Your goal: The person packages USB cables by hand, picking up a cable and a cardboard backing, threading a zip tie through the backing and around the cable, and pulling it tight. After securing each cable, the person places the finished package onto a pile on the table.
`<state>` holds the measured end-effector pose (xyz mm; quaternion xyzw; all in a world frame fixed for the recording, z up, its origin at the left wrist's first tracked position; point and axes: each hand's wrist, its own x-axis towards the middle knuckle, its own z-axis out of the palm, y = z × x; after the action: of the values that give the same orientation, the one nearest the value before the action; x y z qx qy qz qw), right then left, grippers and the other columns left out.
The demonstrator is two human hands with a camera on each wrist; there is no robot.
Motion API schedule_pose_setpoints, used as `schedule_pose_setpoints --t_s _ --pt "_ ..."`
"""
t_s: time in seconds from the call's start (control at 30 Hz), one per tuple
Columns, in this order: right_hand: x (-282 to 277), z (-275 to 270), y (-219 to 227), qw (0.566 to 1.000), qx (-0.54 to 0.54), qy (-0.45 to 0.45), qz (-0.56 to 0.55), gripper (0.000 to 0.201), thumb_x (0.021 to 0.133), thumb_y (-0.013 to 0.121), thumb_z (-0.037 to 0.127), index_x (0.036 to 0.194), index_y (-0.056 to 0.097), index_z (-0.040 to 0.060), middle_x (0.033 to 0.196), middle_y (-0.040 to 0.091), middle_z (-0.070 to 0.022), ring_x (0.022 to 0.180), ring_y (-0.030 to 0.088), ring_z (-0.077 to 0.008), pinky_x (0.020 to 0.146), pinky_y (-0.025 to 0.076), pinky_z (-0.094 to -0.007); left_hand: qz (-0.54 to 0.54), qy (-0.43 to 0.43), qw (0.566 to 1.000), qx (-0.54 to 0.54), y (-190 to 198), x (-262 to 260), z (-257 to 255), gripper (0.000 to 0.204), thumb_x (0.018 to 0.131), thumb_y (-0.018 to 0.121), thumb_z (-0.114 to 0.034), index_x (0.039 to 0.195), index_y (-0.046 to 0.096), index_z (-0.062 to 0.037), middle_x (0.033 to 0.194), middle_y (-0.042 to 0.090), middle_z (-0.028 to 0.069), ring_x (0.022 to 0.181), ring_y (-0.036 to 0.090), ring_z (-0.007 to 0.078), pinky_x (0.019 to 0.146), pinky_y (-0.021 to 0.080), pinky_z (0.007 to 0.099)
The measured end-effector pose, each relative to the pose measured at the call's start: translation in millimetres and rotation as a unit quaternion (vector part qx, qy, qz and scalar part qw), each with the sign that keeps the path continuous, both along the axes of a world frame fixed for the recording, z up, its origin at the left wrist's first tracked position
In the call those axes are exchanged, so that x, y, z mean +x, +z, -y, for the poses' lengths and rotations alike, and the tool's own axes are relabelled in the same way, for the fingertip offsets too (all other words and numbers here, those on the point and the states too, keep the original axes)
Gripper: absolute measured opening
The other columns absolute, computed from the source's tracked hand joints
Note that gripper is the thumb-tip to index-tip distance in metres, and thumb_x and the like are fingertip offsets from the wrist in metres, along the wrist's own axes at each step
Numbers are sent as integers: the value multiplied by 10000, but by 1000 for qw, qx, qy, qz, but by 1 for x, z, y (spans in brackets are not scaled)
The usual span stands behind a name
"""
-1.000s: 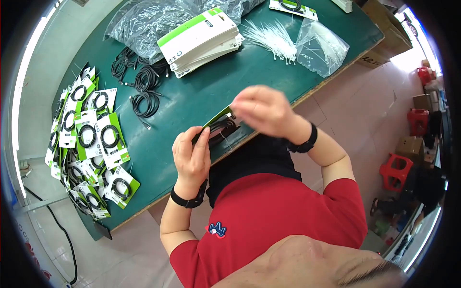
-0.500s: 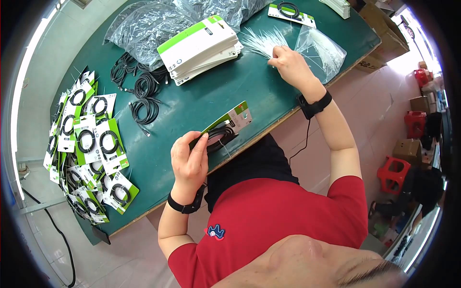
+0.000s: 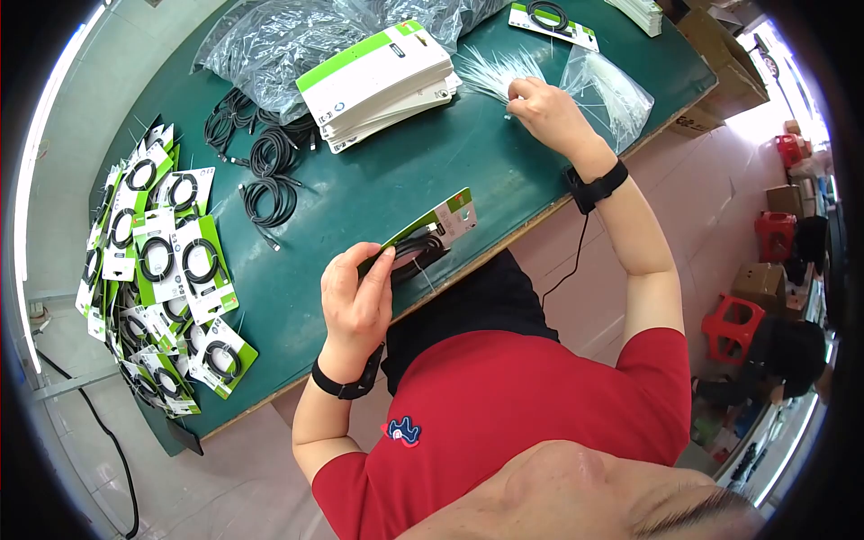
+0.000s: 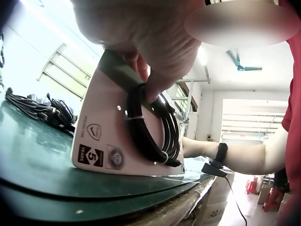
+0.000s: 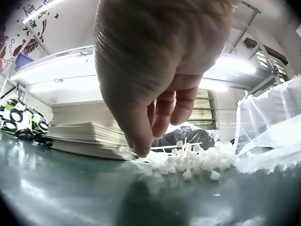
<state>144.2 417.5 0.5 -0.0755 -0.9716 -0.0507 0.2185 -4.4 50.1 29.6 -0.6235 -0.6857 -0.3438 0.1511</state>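
Packed cards point(image 3: 162, 288) crowd the green desk's point(image 3: 342, 198) left end; a card stack point(image 3: 373, 76) stands between coiled cables point(image 3: 258, 162) and white ties point(image 3: 495, 72) towards the far edge. The right hand point(image 3: 553, 115) is at the ties, though I cannot tell whether it pinches one. By the near edge, the left hand point(image 3: 354, 292) grips a cable card point(image 3: 423, 243), long axis roughly along that edge, hang-hole end pointing right; its print reads "5 YEARS".

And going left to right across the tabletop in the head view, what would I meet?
Pile of packaged cables → loose black cable coils → large card stack → white zip ties → small clear bag.
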Motion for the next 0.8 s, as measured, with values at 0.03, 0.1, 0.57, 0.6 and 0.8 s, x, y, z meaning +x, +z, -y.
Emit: schedule_pose_setpoints --t_s 0.03,0.1,0.57,0.6,0.8 --pt "0 0 1 1000 -14 15 -15 29 815 672 38 843 678 42 918 618 -48 865 635 -243 721 554 -358 0 1 1000 0 0 0 0 347 708 712 100 1045 708 14 1089 608 119 909 627 280 807 505 374" --pt "-2 1 4 999 -28 32 -31 36 821 679 41 856 677 42 921 627 -44 863 640 -241 722 554 -356 5 -4 1000 1 1 0 0 347 709 711 101 1046 708 14 1086 611 119 915 627 279 811 505 373" --pt "-17 20 22 985 -118 50 -118 56 833 694 68 882 691 41 890 702 -73 799 669 -281 709 552 -352 0 -22 1000 1 -1 -1 4 347 724 709 93 1059 708 1 1130 646 107 930 627 261 844 502 379" --pt "-18 21 23 985 -128 32 -113 62 827 693 65 884 690 39 882 703 -79 796 668 -288 712 552 -354 -2 -23 1000 0 0 -1 4 345 726 707 91 1059 707 2 1127 646 106 928 627 260 843 502 379" --pt "-18 33 42 967 -228 -32 -106 105 883 703 60 973 684 11 912 710 -101 760 702 -192 680 552 -295 -7 -30 1000 1 1 -2 3 325 739 691 82 1055 704 7 1115 647 104 909 626 257 832 503 379"
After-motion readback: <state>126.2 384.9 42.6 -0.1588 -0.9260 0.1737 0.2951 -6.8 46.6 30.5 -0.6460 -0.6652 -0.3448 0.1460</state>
